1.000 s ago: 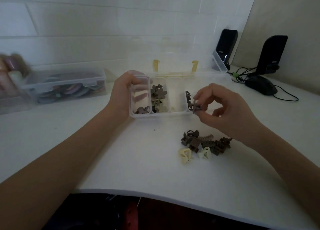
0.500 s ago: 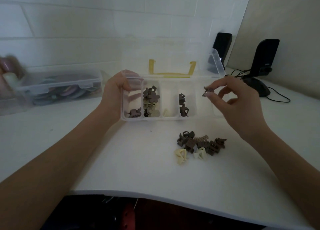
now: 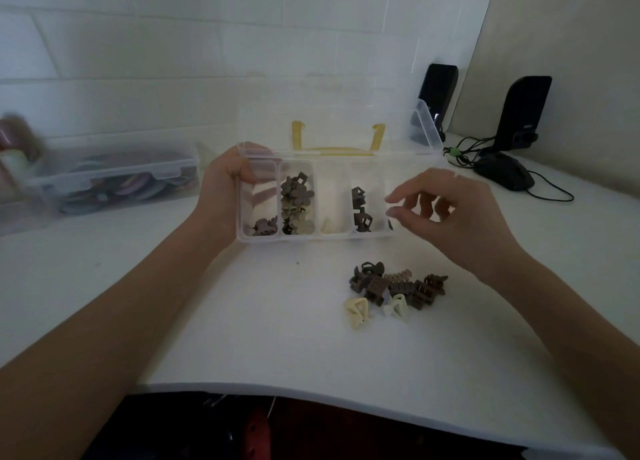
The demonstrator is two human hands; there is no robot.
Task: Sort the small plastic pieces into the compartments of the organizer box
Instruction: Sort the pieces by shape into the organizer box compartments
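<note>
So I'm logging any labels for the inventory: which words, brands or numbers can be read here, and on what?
None can be read.
Right black upright speaker: a small pale mark near its base, too blurred to read.
Clear plastic organizer box, lidded clear storage bin: no text visible.

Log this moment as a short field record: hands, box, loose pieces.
left hand: grips the left end of the organizer box
right hand: fingers loosely spread over the box's right end, holding nothing visible
box lid: open, standing up behind
compartments: pieces visible in five
loose pile: brown and cream pieces on the table, in front of the box
</note>
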